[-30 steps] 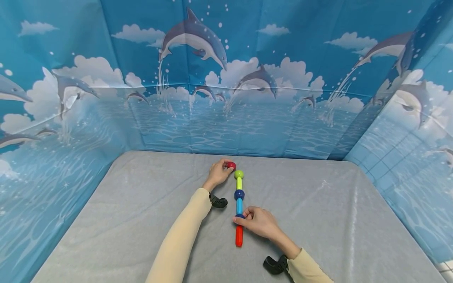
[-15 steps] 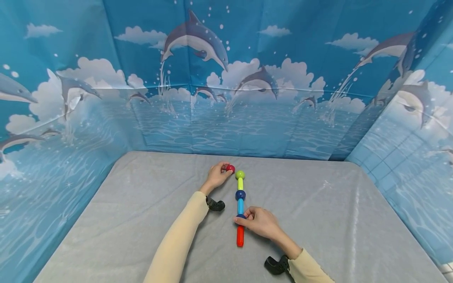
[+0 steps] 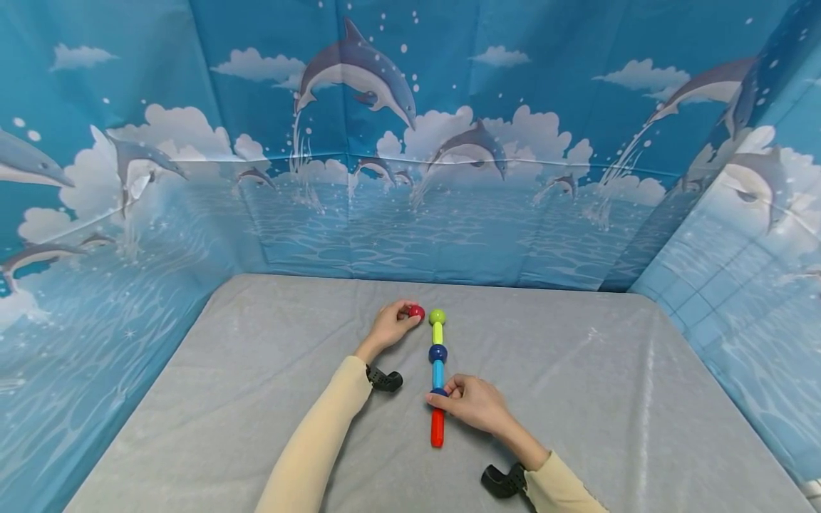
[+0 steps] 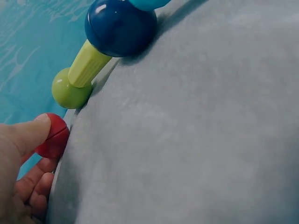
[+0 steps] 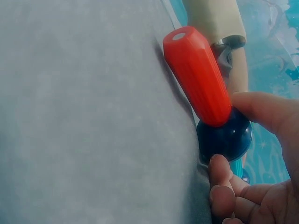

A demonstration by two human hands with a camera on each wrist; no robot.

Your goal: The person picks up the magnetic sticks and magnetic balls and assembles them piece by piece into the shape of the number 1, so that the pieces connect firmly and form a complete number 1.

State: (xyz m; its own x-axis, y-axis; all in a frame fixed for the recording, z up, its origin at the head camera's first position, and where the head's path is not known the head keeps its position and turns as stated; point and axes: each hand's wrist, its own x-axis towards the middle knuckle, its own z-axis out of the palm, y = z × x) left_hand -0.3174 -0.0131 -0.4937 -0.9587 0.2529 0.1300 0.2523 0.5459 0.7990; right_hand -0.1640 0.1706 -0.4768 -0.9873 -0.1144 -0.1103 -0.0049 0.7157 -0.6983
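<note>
A line of joined toy rods and balls runs up the middle of the table in the head view. From the near end come a red rod (image 3: 437, 428), a dark blue ball (image 5: 225, 136), a light blue rod (image 3: 438, 373), a second dark blue ball (image 3: 438, 353), a yellow-green rod (image 4: 88, 64) and a lime green ball (image 3: 437, 316). My right hand (image 3: 477, 405) pinches the nearer blue ball between thumb and fingers. Just left of the green ball, my left hand (image 3: 389, 326) pinches a red ball (image 4: 53, 136), apart from the line.
A grey cloth (image 3: 551, 356) covers the table. Behind it and along both sides hangs a blue curtain (image 3: 410, 228) printed with dolphins. Each wrist carries a black camera mount (image 3: 385, 380).
My left hand has drawn the red ball slightly nearer to me, to beside the green ball. The right hand keeps its hold on the blue ball.
</note>
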